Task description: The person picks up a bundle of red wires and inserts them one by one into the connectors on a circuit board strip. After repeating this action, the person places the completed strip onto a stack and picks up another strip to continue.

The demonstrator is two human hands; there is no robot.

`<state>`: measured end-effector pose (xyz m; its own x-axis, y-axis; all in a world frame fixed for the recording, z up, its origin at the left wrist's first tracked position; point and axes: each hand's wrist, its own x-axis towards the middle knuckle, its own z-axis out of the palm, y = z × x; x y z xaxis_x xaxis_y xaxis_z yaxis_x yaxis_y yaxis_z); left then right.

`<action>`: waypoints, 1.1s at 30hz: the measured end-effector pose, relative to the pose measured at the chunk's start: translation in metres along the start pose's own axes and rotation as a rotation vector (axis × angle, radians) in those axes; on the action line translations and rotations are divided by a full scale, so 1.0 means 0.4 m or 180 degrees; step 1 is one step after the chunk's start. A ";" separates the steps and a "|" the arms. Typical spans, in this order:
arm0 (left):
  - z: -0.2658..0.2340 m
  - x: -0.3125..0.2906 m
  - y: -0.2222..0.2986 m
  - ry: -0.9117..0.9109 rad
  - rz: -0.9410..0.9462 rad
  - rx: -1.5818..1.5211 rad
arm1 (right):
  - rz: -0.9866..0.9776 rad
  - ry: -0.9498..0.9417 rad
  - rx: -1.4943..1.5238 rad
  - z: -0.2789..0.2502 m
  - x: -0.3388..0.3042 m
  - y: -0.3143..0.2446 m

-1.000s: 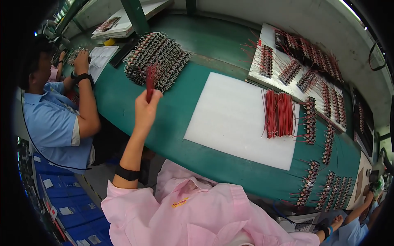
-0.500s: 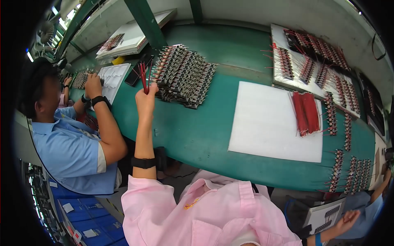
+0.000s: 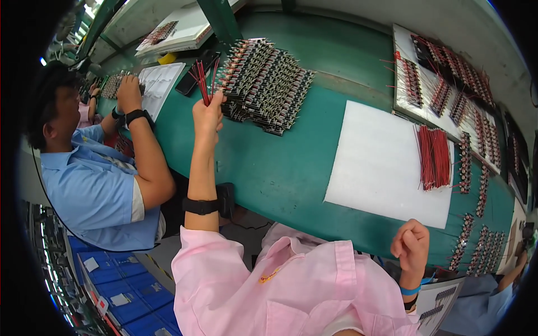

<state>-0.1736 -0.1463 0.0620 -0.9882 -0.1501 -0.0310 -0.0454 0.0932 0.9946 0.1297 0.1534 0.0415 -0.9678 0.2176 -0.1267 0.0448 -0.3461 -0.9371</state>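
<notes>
My left hand (image 3: 207, 115) is closed around a small bunch of red wires (image 3: 203, 81), their ends fanning out above the fist. Its thumb and fingertips are right beside the near left edge of a stacked block of small circuit boards (image 3: 269, 84); whether they touch it I cannot tell. Just off the table's front edge, my right hand (image 3: 412, 246) hovers with curled fingers and nothing visible in them. Beyond it, a thick bundle of red wires (image 3: 434, 159) lies on a white foam sheet (image 3: 372, 159).
Rows of wired boards (image 3: 465, 162) line the table's right side, and more lie on a white board (image 3: 400, 101) behind. A dark phone-like device (image 3: 193, 78) sits left of the stack. At the left, a co-worker in a blue shirt (image 3: 95, 196) works close to my arm. A green post (image 3: 221, 22) rises behind.
My right hand has swung in from the far lower right toward the table's front edge, its fingers more curled. My left hand still grips the red wires near the stack. The view has shifted slightly.
</notes>
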 end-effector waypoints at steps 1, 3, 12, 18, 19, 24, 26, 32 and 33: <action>0.003 0.003 -0.002 -0.0060 -0.0037 -0.0037 | 0.0008 -0.0005 0.0008 0.003 0.005 0.002; 0.004 0.004 0.000 -0.0127 -0.0069 -0.0062 | 0.0108 0.0019 0.0023 0.007 0.015 0.004; -0.006 0.024 0.010 -0.0446 -0.0138 -0.0566 | 0.0345 0.0200 0.0388 -0.013 0.010 0.027; -0.011 -0.003 0.039 -0.0346 0.0289 -0.0589 | 0.0333 0.0198 0.0238 -0.005 0.003 0.030; -0.017 -0.017 0.045 -0.0347 0.0297 -0.0580 | 0.0328 0.0202 0.0187 -0.002 0.001 0.032; -0.010 -0.133 0.062 -0.0555 0.0206 -0.0627 | 0.0337 0.0129 0.0141 0.022 -0.001 0.039; 0.007 -0.195 0.040 -0.0650 0.0018 -0.0632 | 0.0401 0.0099 0.0076 0.033 0.005 0.039; 0.118 -0.423 -0.052 -0.0931 -0.0633 -0.0812 | 0.0013 0.0066 -0.0778 0.079 0.032 0.047; 0.137 -0.448 -0.063 -0.0958 -0.0733 -0.0913 | -0.0208 0.0038 -0.0937 0.084 0.038 0.060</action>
<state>-0.0033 -0.0678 0.0372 -0.9575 0.1609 -0.2392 -0.2680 -0.1910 0.9443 0.1079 0.1178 0.0282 -0.9681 0.2421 -0.0651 0.0541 -0.0520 -0.9972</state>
